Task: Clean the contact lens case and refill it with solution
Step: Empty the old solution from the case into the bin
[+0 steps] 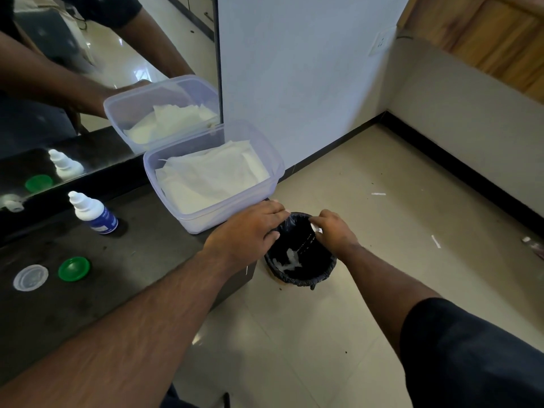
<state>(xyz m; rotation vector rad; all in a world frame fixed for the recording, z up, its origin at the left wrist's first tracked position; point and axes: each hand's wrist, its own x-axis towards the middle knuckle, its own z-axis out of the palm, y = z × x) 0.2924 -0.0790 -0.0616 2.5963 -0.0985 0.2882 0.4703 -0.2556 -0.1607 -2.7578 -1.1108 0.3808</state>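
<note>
Hands over the small black bin with black liner (pixel 300 260) on the floor, just beside the end of the dark worktop (pixel 123 260). Right hand (pixel 334 229): grip pinched on a small whitish piece at the fingertips, most likely the contact lens case body, though too small and too hidden to be sure. Left hand (pixel 250 228): fingers loosely bent over the bin's near rim, holding nothing that shows. Crumpled white tissue (pixel 290 259) lies in the bin.

On the worktop, well apart from the hands: round green plastic cap (pixel 74 268) and round clear plastic cap (pixel 30 277), side by side, both lying flat. White solution bottle with blue label (pixel 93 212) stands upright, nozzle up and tipped slightly left; long axis near vertical. Clear plastic tub of white tissues (pixel 213 175) sits at the worktop's end, against the mirror (pixel 103 54).

Handling, by judgement: case and caps light, stiff, slick when wet; take them by the rim, pinched. Axis of the held piece cannot be told. Bottle light, squeezable; hold at the labelled body.
</note>
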